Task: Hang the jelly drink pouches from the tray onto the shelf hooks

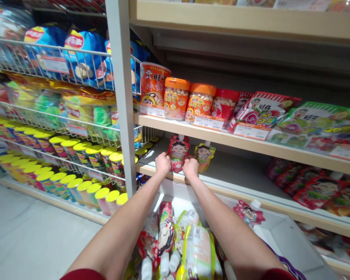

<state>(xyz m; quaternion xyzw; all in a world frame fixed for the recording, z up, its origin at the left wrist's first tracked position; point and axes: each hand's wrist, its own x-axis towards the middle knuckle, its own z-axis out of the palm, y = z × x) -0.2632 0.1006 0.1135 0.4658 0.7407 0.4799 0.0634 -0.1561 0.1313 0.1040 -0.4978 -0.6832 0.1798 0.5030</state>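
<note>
On the lower shelf, a red spouted pouch point(178, 152) with a cartoon face stands upright between my hands. My left hand point(163, 163) is closed at its left edge, and my right hand point(190, 167) is closed at its right edge. Another red edge shows just behind its top. A yellow-green spouted pouch point(204, 156) stands right beside my right hand. Below my arms, a white bin point(275, 229) holds several more pouches, such as a red pouch point(166, 229) lying spout toward me and a yellow-trimmed pouch point(198, 249).
A grey post point(121, 97) rises left of the shelf, beside wire racks of blue chip bags point(84, 58) and yellow-lidded cans point(102, 194). Snack jars point(176, 99) line the shelf above. More red pouches point(317, 190) stand at the right. A pouch point(249, 212) rests by the bin's back edge.
</note>
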